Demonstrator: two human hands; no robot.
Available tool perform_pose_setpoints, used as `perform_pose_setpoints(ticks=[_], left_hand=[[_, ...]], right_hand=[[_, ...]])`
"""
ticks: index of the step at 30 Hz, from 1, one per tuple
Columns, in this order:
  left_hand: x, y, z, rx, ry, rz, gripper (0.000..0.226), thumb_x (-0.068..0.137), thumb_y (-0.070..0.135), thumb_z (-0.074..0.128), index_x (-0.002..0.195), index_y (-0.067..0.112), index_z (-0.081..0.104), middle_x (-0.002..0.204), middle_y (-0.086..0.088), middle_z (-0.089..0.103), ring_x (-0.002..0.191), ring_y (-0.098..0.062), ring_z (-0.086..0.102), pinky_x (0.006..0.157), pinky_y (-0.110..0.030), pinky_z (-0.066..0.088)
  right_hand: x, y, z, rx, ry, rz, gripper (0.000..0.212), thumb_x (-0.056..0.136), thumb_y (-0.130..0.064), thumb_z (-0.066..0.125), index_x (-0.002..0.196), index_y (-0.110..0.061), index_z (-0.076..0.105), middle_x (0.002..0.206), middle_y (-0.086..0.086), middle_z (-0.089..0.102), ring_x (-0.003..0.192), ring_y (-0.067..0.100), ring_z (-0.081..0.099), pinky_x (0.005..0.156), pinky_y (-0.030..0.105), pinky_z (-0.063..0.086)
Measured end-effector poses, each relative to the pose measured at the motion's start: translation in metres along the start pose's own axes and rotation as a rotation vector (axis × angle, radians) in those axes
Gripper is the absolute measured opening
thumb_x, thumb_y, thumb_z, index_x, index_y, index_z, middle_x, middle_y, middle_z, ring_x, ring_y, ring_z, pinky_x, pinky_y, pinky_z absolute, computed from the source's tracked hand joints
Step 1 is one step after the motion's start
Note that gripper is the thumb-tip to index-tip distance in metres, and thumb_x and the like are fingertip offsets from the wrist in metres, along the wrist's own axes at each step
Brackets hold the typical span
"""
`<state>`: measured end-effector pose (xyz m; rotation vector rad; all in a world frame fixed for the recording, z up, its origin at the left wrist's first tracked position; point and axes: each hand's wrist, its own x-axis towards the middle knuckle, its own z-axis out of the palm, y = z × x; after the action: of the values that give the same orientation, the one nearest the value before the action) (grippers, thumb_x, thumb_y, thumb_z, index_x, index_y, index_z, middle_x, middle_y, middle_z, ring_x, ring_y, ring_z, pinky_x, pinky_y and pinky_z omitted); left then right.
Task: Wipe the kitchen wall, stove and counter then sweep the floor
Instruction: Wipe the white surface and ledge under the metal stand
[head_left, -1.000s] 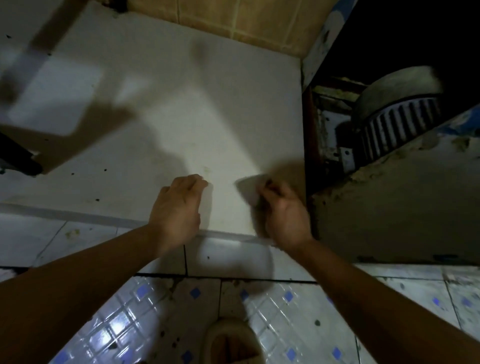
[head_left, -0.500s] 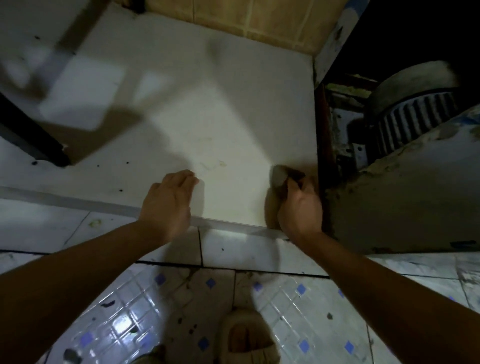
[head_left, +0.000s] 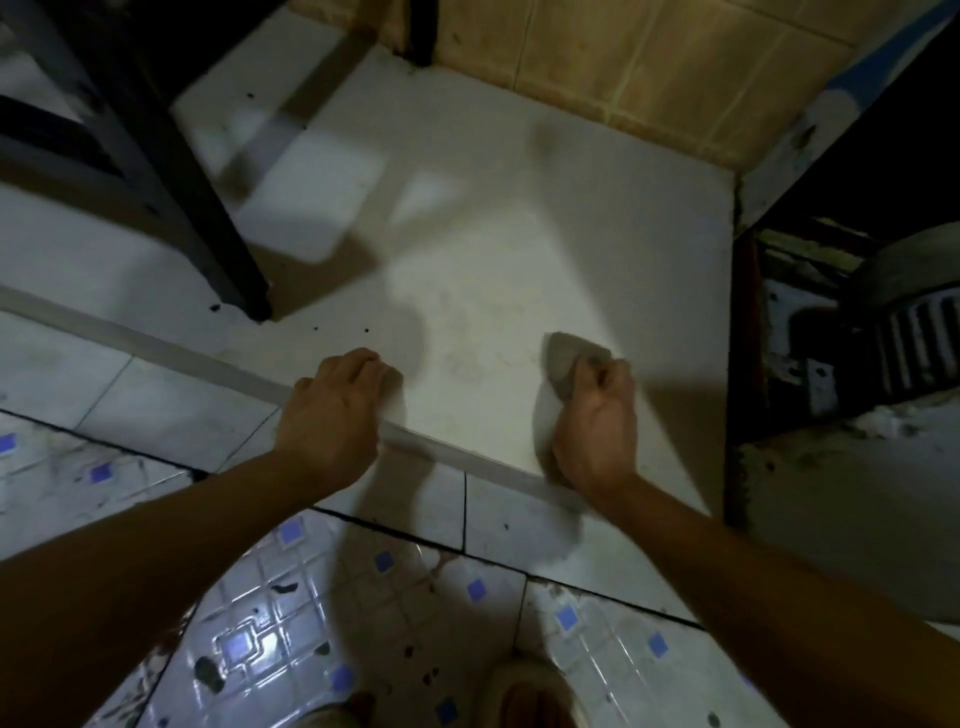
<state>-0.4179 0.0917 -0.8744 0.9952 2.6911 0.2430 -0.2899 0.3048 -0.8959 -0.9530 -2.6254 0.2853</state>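
A white tiled counter (head_left: 493, 249) fills the middle of the head view, with faint smears near its front edge. My right hand (head_left: 595, 426) grips a grey-brown cloth (head_left: 563, 361) and presses it on the counter near the front right corner. My left hand (head_left: 332, 415) rests on the counter's front edge, fingers curled over the rim, holding nothing. Tan wall tiles (head_left: 649, 67) rise behind the counter. Below lies the floor (head_left: 363, 623) of white tiles with small blue squares and dark specks.
A black metal frame (head_left: 156, 171) stands on the counter's left part. To the right, a dark gap holds a round ribbed object (head_left: 914, 312) and a rough grey ledge (head_left: 857, 509). My sandalled foot (head_left: 535, 696) shows at the bottom.
My right hand has slid the cloth leftward and towards me from the counter's right edge. The view has shifted, bringing the black frame further in. My left hand stays on the front edge.
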Motion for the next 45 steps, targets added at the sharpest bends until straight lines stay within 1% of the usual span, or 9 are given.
perform_pose_setpoints(ticks=[6,8,12,19,23,29,33,38,45], left_hand=[[-0.003,-0.02,-0.01,-0.024,-0.013,-0.128,0.061,0.081,0.007,0.062,0.137,0.006,0.04,0.147,-0.012,0.032,0.13,-0.032,0.034,0.1,-0.044,0.035],[-0.006,-0.028,-0.014,-0.038,-0.005,-0.17,0.06,0.084,0.009,0.06,0.139,0.008,0.037,0.148,-0.011,0.03,0.132,-0.03,0.031,0.102,-0.042,0.032],[-0.011,-0.042,-0.02,-0.035,-0.005,-0.249,0.059,0.088,0.013,0.057,0.142,0.01,0.033,0.15,-0.007,0.027,0.132,-0.026,0.03,0.104,-0.038,0.03],[-0.014,-0.058,-0.023,-0.081,0.044,-0.33,0.058,0.087,0.013,0.058,0.14,0.01,0.035,0.148,-0.007,0.029,0.13,-0.026,0.031,0.103,-0.037,0.031],[-0.017,-0.064,-0.024,-0.107,0.063,-0.362,0.058,0.088,0.016,0.058,0.14,0.011,0.033,0.148,-0.006,0.029,0.131,-0.024,0.031,0.104,-0.035,0.03],[-0.018,-0.075,-0.026,-0.186,0.11,-0.436,0.059,0.085,0.012,0.062,0.137,0.015,0.036,0.145,-0.004,0.034,0.131,-0.023,0.034,0.106,-0.036,0.031],[-0.021,-0.072,-0.025,-0.242,0.131,-0.443,0.056,0.085,0.01,0.062,0.135,0.017,0.038,0.142,-0.004,0.037,0.129,-0.021,0.036,0.106,-0.034,0.032],[-0.024,-0.072,-0.027,-0.236,0.118,-0.449,0.067,0.087,0.009,0.059,0.144,0.013,0.026,0.146,-0.008,0.034,0.132,-0.024,0.034,0.107,-0.035,0.031],[-0.027,-0.059,-0.035,-0.228,0.064,-0.441,0.058,0.086,0.014,0.06,0.138,0.015,0.035,0.145,-0.008,0.034,0.132,-0.024,0.033,0.108,-0.036,0.028]], right_hand=[[-0.025,-0.073,0.013,0.223,-0.404,-0.355,0.022,0.092,-0.01,0.051,0.113,-0.012,0.056,0.112,0.008,0.051,0.103,0.027,0.05,0.089,0.041,0.046],[-0.001,-0.074,0.019,0.266,-0.306,-0.276,0.017,0.097,-0.027,0.043,0.1,-0.018,0.056,0.098,-0.003,0.051,0.096,0.022,0.053,0.086,0.035,0.045],[0.032,-0.083,0.027,0.159,-0.271,-0.072,0.042,0.085,-0.005,0.048,0.127,-0.004,0.05,0.123,0.021,0.043,0.112,0.037,0.043,0.093,0.042,0.041],[0.002,-0.132,0.041,0.263,-0.428,-0.525,0.028,0.094,-0.017,0.048,0.121,-0.019,0.053,0.108,-0.004,0.046,0.095,0.01,0.043,0.083,0.033,0.042],[0.046,-0.144,0.049,0.137,-0.279,-0.46,0.045,0.074,-0.005,0.039,0.114,0.001,0.061,0.106,0.023,0.052,0.094,0.04,0.05,0.077,0.045,0.05],[0.038,-0.198,0.044,0.04,-0.444,-0.679,0.058,0.081,0.005,0.046,0.137,-0.01,0.045,0.138,0.015,0.036,0.116,0.032,0.037,0.094,0.039,0.038],[0.016,-0.196,0.043,0.12,-0.483,-0.918,0.052,0.085,-0.003,0.052,0.136,-0.016,0.047,0.135,0.011,0.042,0.114,0.028,0.041,0.092,0.036,0.04],[0.049,-0.185,0.05,0.036,-0.417,-0.621,0.062,0.077,0.008,0.05,0.136,-0.011,0.046,0.133,0.016,0.04,0.11,0.033,0.04,0.086,0.038,0.042],[-0.003,-0.175,0.029,0.08,-0.47,-0.882,0.06,0.075,0.001,0.055,0.133,-0.009,0.049,0.13,0.019,0.045,0.109,0.035,0.045,0.089,0.045,0.044]])
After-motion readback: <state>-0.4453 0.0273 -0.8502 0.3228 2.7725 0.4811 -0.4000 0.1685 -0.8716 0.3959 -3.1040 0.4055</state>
